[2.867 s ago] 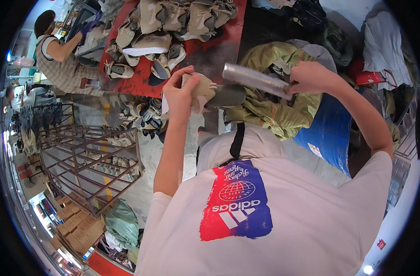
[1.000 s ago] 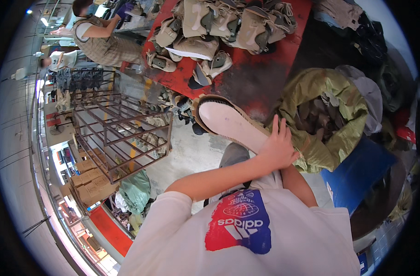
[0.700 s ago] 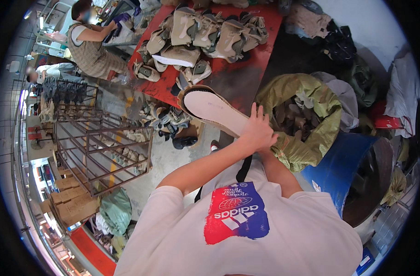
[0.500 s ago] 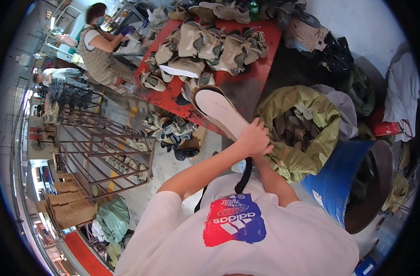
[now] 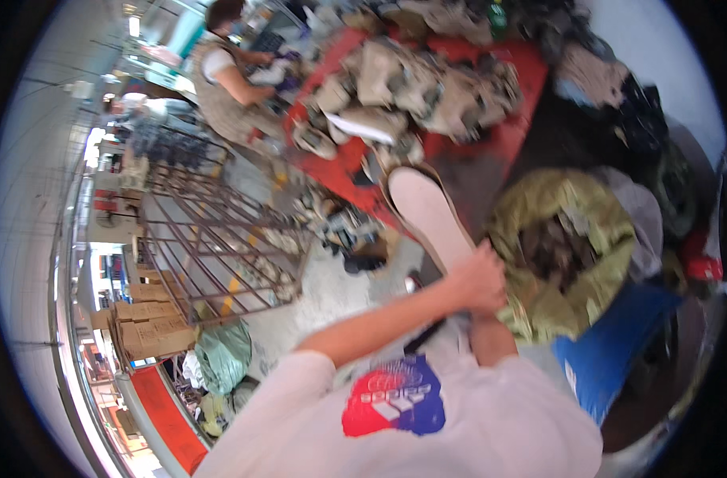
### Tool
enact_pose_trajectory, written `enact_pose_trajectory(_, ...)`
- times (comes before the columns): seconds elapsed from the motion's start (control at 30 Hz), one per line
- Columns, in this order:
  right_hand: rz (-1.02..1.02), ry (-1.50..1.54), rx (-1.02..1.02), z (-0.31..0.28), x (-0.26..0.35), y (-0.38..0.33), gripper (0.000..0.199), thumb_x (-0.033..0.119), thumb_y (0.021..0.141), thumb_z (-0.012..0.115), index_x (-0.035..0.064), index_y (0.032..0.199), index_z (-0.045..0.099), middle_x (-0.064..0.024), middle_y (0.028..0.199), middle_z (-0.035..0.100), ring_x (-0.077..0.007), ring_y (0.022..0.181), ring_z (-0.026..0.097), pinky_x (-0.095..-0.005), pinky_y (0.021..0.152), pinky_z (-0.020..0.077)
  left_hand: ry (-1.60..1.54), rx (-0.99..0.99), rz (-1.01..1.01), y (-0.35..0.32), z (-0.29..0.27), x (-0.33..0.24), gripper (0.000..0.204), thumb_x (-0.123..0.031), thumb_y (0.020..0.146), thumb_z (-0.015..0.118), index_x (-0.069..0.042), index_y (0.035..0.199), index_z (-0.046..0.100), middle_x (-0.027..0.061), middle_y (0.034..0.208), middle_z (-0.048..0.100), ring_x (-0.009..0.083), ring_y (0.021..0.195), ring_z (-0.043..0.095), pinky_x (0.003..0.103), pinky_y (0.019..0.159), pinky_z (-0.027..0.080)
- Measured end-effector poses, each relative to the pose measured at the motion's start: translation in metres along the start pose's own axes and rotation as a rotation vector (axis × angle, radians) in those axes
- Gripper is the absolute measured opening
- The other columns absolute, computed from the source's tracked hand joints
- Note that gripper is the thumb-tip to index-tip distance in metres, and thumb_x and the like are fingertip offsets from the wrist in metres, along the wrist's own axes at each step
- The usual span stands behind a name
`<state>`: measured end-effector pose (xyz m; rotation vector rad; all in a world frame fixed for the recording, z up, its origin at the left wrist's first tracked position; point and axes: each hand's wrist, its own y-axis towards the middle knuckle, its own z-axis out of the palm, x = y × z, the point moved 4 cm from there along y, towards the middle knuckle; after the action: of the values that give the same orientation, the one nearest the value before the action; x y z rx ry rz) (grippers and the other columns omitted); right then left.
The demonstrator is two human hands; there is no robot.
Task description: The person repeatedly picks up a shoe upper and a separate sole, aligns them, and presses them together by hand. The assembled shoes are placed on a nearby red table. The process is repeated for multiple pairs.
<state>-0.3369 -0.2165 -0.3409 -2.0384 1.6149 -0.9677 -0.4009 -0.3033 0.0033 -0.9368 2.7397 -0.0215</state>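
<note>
Both my arms meet at the tan shoe (image 5: 431,209), whose long pale flat face is turned up toward me. My left hand (image 5: 481,279) is closed at its near end, knuckles up. My right hand is almost wholly hidden behind the left; only its forearm (image 5: 491,338) shows, so its fingers cannot be made out. The far end of the shoe overlaps the near edge of the red table (image 5: 336,187). On that table a heap of tan and grey shoes (image 5: 435,92) lies jumbled, one showing a white sole. The picture is somewhat blurred.
An open yellow-green sack (image 5: 610,231) with brown pieces inside stands right of my hands, a blue barrel (image 5: 610,350) below it. At left are a metal rack (image 5: 212,255), cardboard boxes (image 5: 152,327) and shoes on the floor (image 5: 351,235). A co-worker (image 5: 236,88) stands far left.
The whole view has swung, so the surroundings sit further right. My hands stay together at the near end of the shoe, which is still held with its pale face up.
</note>
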Motion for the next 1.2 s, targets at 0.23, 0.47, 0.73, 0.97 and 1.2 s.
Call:
enact_pose_trajectory(0.23, 0.184, -0.17, 0.221, 0.003, -0.115, 0.023, 0.046, 0.023, 0.094, 0.065, 0.0106, 0.137, 0.06, -0.0107, 0.128, 0.069, -0.0332, 0.108, 0.069, -0.0473, 0.085, 0.0593, 0.008, 0.09, 0.031, -0.005, 0.006, 0.014, 0.035, -0.041, 0.083, 0.063, -0.008, 0.083, 0.074, 0.008, 0.087, 0.068, 0.0268, 0.094, 0.062, 0.045, 0.093, 0.043)
enact_pose_trajectory(0.47, 0.294, 0.029, 0.222, -0.106, -0.103, 0.068, 0.032, 0.018, 0.089, 0.07, 0.0038, 0.118, 0.072, -0.0158, 0.124, 0.07, -0.0358, 0.112, 0.067, -0.0518, 0.088, 0.0559, -0.082, 0.007, 0.153, -0.005, -0.002, 0.017, 0.027, -0.035, 0.081, 0.068, -0.011, 0.092, 0.074, 0.0058, 0.09, 0.069, 0.026, 0.093, 0.063, 0.045, 0.098, 0.044)
enact_pose_trajectory(0.73, 0.07, 0.368, 0.002, -0.246, 0.032, 0.068, 0.03, 0.011, 0.081, 0.068, -0.0029, 0.107, 0.069, -0.0244, 0.093, 0.072, -0.0393, 0.085, 0.072, -0.0482, 0.072, 0.0575, -0.073, -0.601, -0.348, -0.075, -0.062, 0.092, 0.034, -0.017, 0.081, 0.068, -0.01, 0.114, 0.069, 0.0078, 0.117, 0.069, 0.03, 0.116, 0.061, 0.054, 0.112, 0.037)
enact_pose_trajectory(0.97, -0.991, -0.103, -0.961, -0.404, 0.173, -0.042, 0.039, 0.011, 0.088, 0.059, 0.0099, 0.127, 0.063, -0.0102, 0.126, 0.064, -0.0321, 0.097, 0.068, -0.0447, 0.081, 0.0572, 0.497, -0.258, -0.618, -0.119, -0.052, 0.195, 0.045, -0.016, 0.089, 0.062, -0.008, 0.133, 0.061, 0.0037, 0.14, 0.061, 0.0297, 0.137, 0.049, 0.067, 0.11, 0.034)
enact_pose_trajectory(1.2, -1.115, -0.269, -0.942, -0.394, 0.164, -0.002, 0.02, 0.009, 0.087, 0.057, 0.0036, 0.102, 0.069, -0.0065, 0.12, 0.066, -0.0282, 0.091, 0.067, -0.04, 0.077, 0.0573, 0.471, -0.398, -0.58, -0.114, -0.01, 0.234, 0.039, -0.014, 0.09, 0.059, -0.01, 0.128, 0.065, 0.009, 0.129, 0.067, 0.0292, 0.125, 0.059, 0.059, 0.109, 0.037)
